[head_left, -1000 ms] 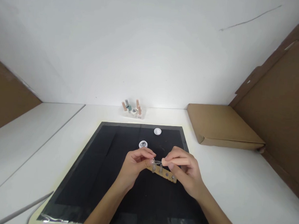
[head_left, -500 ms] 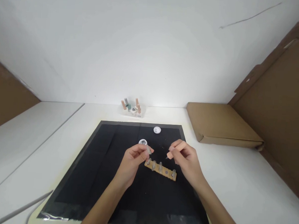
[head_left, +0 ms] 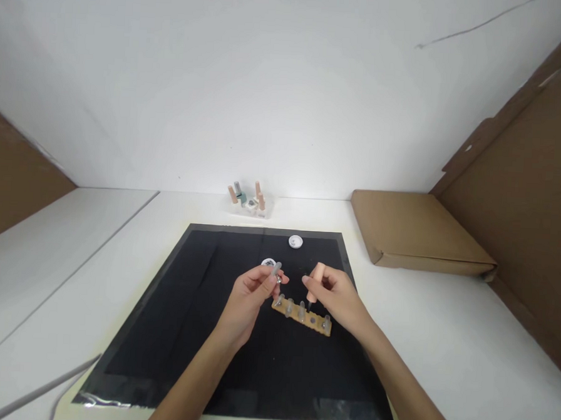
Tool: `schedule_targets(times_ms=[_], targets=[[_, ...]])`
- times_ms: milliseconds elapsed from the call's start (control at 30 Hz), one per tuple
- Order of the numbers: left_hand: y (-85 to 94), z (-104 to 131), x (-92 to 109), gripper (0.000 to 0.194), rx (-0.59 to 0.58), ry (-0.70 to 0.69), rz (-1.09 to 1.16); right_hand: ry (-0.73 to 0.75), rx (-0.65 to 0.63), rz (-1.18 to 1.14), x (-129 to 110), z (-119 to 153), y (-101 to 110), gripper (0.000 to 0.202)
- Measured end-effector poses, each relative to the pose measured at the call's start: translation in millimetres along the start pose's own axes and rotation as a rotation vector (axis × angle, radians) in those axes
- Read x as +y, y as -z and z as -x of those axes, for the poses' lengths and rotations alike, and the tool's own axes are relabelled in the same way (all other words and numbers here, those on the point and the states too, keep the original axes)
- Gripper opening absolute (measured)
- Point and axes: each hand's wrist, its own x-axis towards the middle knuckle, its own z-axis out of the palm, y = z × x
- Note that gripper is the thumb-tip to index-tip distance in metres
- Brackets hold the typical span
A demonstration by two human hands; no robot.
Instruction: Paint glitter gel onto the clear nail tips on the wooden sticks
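Head view: over the black mat (head_left: 175, 330) we see right hand (head_left: 341, 299) and left hand (head_left: 244, 303); tan strip (head_left: 307, 318) near both. Right grip pinches peach brush handle (head_left: 320, 272), likely light, stiff: take mid-barrel. Left grip pinches greyish nail tip (head_left: 276, 269), probably slippery, fragile: edges only.

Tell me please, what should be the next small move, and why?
Perhaps the left hand should set its nail tip on the grey spot of the display strip: no tip stands there, while four other tips stand along it.
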Motion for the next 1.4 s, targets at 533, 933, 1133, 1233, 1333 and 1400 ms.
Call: schedule_targets(times_ms=[533,933,1133,1233,1333,1400], targets=[[-1.0,-0.5,-0.7,0.029,-0.002,0.009,0.009,0.009,-0.120,0.046,7.8,-2.3,-6.9,0.030],[-2.1,-0.6,0.1,0.026,-0.014,0.008,0.012,-0.009,-0.149,0.067,14.8,-2.8,-11.6,0.029],[-3.0,0.1,0.4,0.026,-0.004,0.007,0.012,0.009,-0.119,0.069,13.9,-3.3,-11.4,0.029],[-2.3,0.0,-0.1,0.025,-0.008,0.007,0.013,0.011,-0.108,0.057,16.6,-4.6,-11.1,0.029],[-0.8,-0.1,-0.7,0.024,-0.014,0.006,0.015,0.001,-0.093,0.037,19.1,-6.1,-11.0,0.029],[0.1,-0.2,-0.8,0.024,-0.016,0.007,0.018,-0.005,-0.084,0.023,19.2,-7.0,-11.0,0.029]])
